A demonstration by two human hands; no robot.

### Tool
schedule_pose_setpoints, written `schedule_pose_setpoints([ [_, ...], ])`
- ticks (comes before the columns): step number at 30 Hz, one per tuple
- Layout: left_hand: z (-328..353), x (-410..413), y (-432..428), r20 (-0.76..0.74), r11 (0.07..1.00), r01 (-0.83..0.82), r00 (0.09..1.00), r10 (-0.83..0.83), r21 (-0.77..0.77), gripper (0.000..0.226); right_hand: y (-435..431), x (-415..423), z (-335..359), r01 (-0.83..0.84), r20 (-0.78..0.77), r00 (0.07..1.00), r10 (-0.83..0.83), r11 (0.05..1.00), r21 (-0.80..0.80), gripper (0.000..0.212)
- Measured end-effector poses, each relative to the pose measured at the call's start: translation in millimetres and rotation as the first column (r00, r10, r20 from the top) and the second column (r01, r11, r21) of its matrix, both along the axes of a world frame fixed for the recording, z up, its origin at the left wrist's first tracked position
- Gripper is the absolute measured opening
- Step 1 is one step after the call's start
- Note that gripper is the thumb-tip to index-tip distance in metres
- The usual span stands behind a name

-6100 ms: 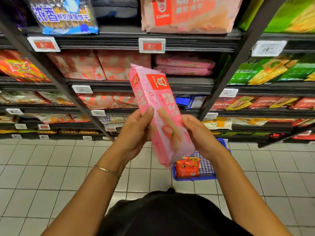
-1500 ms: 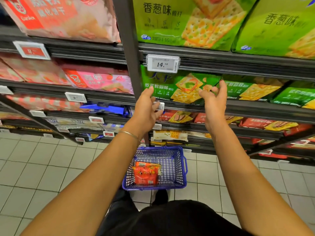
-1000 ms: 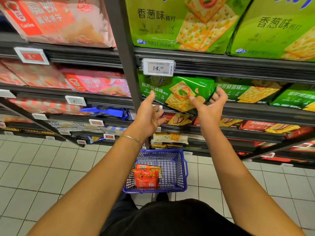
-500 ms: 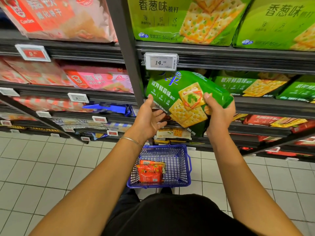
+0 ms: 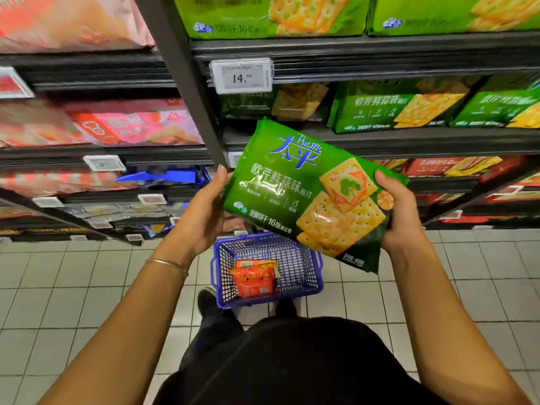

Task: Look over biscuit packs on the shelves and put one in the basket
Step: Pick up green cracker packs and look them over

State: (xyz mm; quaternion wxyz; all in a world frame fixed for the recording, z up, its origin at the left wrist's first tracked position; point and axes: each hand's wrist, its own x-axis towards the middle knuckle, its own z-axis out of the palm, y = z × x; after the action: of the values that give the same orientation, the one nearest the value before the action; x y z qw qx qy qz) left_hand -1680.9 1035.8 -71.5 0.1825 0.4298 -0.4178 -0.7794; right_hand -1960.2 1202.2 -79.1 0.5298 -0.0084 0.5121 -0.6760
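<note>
- Head view: green biscuit pack (image 5: 306, 197) gripped above the basket (image 5: 317, 268), left hand (image 5: 204, 213) and right hand (image 5: 401, 213) curled round its ends.
- Picked, not yet inside the basket; probably left: lower, let go.

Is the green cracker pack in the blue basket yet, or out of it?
Out. The left hand and right hand hold the green pack up, above the blue basket on the floor.

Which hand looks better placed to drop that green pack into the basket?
Probably the right hand: its thumb lies over the front of the pack and its palm cups the lower end, a fuller hold. The left hand holds just the other edge. The basket stands just below.
</note>
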Motion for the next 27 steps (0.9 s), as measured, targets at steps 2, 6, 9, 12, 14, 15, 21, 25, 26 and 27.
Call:
schedule_pose_setpoints([
  [2, 2.2, 8.5, -0.2, -0.001, 0.998, 0.062, 0.998, -0.062, 0.029, 0.067, 2.4, 0.6, -1.9, -0.076, -0.026, 0.997, 0.078, 0.995, 0.059, 0.032],
  [6, -2.0, 6.9, 14.2, 0.116, 0.999, 0.041, 0.993, -0.038, -0.021, 0.046, -5.5, 11.5, 4.7, -0.225, -0.095, 0.967, 0.236, 0.967, 0.121, 0.051],
  [9, -13.0, 14.6, 28.4, 0.138, 0.989, -0.143, 0.981, 0.136, 0.040, 0.056, -10.8, 22.7, 7.2, -0.293, -0.096, 0.948, 0.303, 0.950, 0.106, 0.061],
  [12, -17.2, 32.0, 38.0, 0.100, 0.962, -0.229, 0.971, 0.216, 0.147, 0.065, -6.3, 23.8, 2.4, -0.322, -0.062, 0.944, 0.325, 0.945, 0.057, 0.073],
  [14, -17.8, 43.1, 43.4, 0.090, 0.945, -0.258, 0.966, 0.244, 0.200, 0.065, -1.9, 26.0, -0.1, -0.373, -0.079, 0.922, 0.380, 0.924, 0.087, 0.069],
  [15, -17.7, 47.6, 45.7, 0.089, 0.941, -0.267, 0.963, 0.254, 0.206, 0.063, -0.8, 29.1, -1.3, -0.395, -0.103, 0.907, 0.407, 0.911, 0.120, 0.064],
  [21, -12.1, 66.4, 60.7, 0.136, 0.921, -0.327, 0.943, 0.303, 0.212, 0.068, 4.1, 53.3, -13.9, -0.293, -0.229, 0.910, 0.346, 0.927, 0.235, 0.053],
  [25, -9.6, 76.8, 67.0, 0.142, 0.912, -0.349, 0.935, 0.324, 0.214, 0.068, 9.7, 61.3, -16.6, -0.263, -0.167, 0.936, 0.310, 0.930, 0.258, 0.045],
  [26, -8.9, 78.4, 68.2, 0.138, 0.910, -0.352, 0.935, 0.328, 0.221, 0.067, 10.0, 62.7, -17.2, -0.258, -0.177, 0.935, 0.309, 0.930, 0.262, 0.041],
  [27, -8.2, 79.8, 69.1, 0.135, 0.907, -0.351, 0.935, 0.328, 0.230, 0.066, 9.7, 64.3, -18.4, -0.249, -0.190, 0.933, 0.307, 0.929, 0.274, 0.037],
])
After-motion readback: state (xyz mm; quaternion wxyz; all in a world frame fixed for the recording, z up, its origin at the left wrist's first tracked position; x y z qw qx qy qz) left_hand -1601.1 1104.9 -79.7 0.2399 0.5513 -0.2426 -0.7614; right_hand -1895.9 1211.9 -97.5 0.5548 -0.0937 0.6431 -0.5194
